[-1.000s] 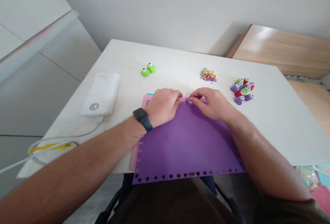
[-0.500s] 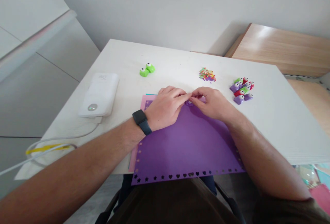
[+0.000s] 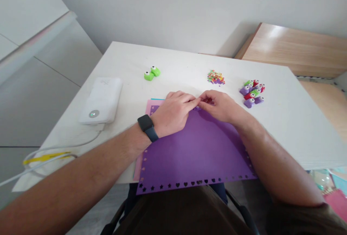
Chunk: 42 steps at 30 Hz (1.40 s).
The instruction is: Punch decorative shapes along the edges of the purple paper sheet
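Note:
A purple sheet of paper [image 3: 197, 152] lies before me, with star and heart holes along its near and left edges. At its far edge sits a small purple craft punch [image 3: 197, 108], mostly hidden by my fingers. My left hand [image 3: 176, 114], with a dark watch on the wrist, rests over the sheet, its fingers closed together against the punch. My right hand [image 3: 217, 105] pinches the same punch from the other side, thumb and index finger meeting the left fingertips. Pink paper [image 3: 137, 168] and a sliver of blue paper [image 3: 157, 99] show beneath the purple sheet.
Two green punches [image 3: 152, 73] stand at the back left of the white table [image 3: 179, 65]. Colourful paper cut-outs [image 3: 216, 77] lie in a pile behind my hands. Several punches [image 3: 252, 93] cluster on the right. A white power bank [image 3: 101, 99] with a cable [image 3: 67, 144] lies left.
The view has shifted slightly, so the table things appear a little further left. Both hands stay together at the punch, with hardly any change in the fingers.

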Available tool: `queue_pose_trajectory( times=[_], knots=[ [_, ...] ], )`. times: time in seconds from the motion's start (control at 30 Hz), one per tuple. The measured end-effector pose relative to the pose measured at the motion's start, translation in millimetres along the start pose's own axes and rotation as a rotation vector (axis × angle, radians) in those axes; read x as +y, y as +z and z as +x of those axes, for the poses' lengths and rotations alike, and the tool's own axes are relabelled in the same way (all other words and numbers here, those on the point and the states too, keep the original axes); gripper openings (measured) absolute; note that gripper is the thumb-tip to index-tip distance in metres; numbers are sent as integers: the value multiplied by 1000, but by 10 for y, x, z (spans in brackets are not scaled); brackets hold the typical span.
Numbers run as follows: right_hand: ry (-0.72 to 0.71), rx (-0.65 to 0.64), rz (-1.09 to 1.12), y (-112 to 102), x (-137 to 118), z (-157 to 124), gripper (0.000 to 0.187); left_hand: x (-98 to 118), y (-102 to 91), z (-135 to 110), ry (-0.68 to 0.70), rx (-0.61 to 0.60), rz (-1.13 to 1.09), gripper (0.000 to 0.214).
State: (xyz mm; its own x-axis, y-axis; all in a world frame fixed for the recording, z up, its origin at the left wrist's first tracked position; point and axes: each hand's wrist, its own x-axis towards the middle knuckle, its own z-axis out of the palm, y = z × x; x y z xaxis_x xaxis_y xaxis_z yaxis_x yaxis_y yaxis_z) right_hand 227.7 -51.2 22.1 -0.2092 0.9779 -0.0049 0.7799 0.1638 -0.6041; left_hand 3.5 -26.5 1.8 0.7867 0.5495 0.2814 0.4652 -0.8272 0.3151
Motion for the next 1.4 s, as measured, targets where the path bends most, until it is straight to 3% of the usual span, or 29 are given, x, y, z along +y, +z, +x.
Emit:
queue_pose_trajectory(
  times=[0.8,1.1,1.4],
  knots=[
    [-47,-8,-79,52,-21,50,9,48,-21,26,64,-22,156,46],
    [-6,-10,14,17,-4,18,16,19,-20,8,16,5,79,47],
    [-109,8,-37,19,-32,-29,21,-123,-10,-80,-89,33,113,40]
  ],
)
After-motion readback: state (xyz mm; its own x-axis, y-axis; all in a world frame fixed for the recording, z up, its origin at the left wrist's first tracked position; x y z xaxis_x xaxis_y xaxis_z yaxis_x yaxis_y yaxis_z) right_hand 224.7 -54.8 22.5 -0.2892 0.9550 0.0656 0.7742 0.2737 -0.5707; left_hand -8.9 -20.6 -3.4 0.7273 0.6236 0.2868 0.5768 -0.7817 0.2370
